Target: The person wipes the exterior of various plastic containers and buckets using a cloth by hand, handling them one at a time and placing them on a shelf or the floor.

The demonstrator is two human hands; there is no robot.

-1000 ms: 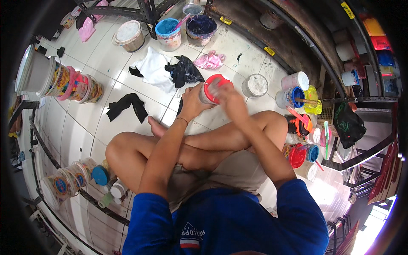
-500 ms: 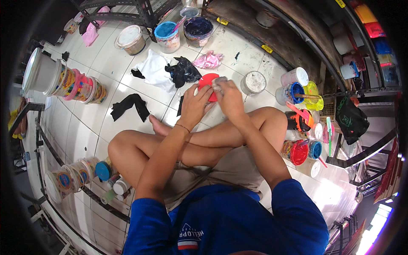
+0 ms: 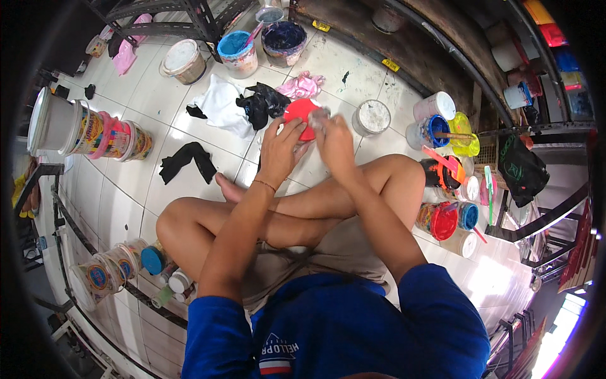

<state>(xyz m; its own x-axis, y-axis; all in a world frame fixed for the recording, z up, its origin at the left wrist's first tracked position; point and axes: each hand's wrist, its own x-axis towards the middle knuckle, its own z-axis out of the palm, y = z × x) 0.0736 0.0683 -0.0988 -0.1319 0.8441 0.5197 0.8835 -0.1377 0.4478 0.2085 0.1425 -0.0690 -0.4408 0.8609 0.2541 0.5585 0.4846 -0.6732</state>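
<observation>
A flat, round red piece (image 3: 299,112), like a tub lid, is held above the floor in front of my crossed legs. My left hand (image 3: 282,146) grips its near left edge, fingers bent over the face. At its right rim, my right hand (image 3: 334,142) pinches a small crumpled greyish wad (image 3: 318,119), perhaps a rag. The wad is blurred. Beyond the red piece lie a crumpled pink cloth (image 3: 302,85), a black crumpled cloth or plastic (image 3: 268,104) and a white cloth (image 3: 221,107). A small tub with a pale, stained top (image 3: 372,118) stands right of my right hand.
Open paint buckets (image 3: 237,54) and a lidded white bucket (image 3: 183,61) stand at the back, by a black metal rack (image 3: 199,19). Several paint tubs (image 3: 435,129) line my right. Stacked buckets (image 3: 95,129) lie left, near a black cloth strip (image 3: 188,161).
The right hand has shifted toward the right rim of the red piece, showing more of its face. The left hand keeps its hold. The whole view has shifted slightly.
</observation>
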